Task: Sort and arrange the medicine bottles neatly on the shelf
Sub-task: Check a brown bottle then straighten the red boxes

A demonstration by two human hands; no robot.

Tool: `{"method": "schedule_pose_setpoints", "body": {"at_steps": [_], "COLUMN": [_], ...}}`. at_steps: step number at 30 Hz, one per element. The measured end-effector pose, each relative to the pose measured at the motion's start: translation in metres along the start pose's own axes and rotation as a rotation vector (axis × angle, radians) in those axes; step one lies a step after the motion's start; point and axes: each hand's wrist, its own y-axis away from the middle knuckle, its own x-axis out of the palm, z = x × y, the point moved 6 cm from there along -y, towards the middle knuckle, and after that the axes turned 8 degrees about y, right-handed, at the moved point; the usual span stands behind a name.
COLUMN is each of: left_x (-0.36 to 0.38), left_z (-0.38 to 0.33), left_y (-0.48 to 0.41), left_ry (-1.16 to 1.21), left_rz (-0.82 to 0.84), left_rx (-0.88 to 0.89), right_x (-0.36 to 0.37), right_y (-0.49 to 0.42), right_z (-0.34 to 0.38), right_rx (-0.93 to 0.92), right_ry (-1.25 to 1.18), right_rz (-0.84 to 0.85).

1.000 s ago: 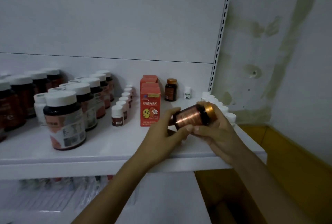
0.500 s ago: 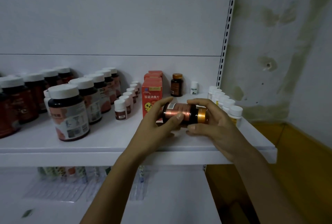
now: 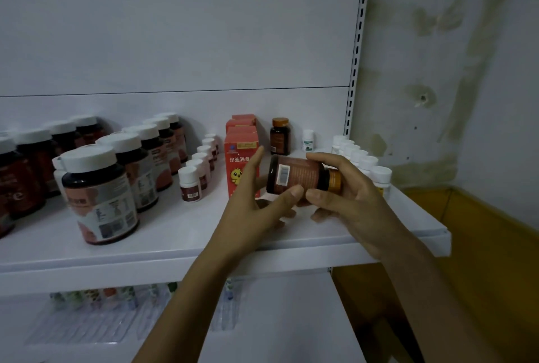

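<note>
Head view has left hand (image 3: 250,211) and right hand (image 3: 353,202) clasping the gold-capped brown bottle (image 3: 300,174) sideways just above the shelf (image 3: 175,246), so tip it cap-up, label forward, and line it up before the matching bottle (image 3: 280,136) at the back.

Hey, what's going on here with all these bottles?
A person is tidying medicine on a white shelf. Both hands hold one dark gold-capped bottle sideways above the shelf. The right hand grips the cap end and the left hand cups the base, thumb on the label. It is not yet set down. A matching bottle stands at the back beside red boxes. Rows of white-capped bottles stand to the left.
</note>
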Motion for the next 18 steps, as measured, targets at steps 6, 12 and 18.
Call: {"method": "schedule_pose_setpoints", "body": {"at_steps": [6, 12, 18], "left_x": [0.002, -0.002, -0.007], "left_z": [-0.004, -0.004, -0.004], "left_y": [0.001, 0.006, 0.002], "left_ry": [0.021, 0.046, 0.183], "left_rz": [0.054, 0.134, 0.120], "left_rx": [-0.048, -0.019, -0.033], "right_x": [0.000, 0.001, -0.001], "right_y": [0.000, 0.000, 0.001], "right_z": [0.001, -0.002, 0.000], "right_rx": [-0.009, 0.082, 0.041], "right_ry": [0.000, 0.003, -0.068], "right_rz": [0.002, -0.040, -0.050]}}
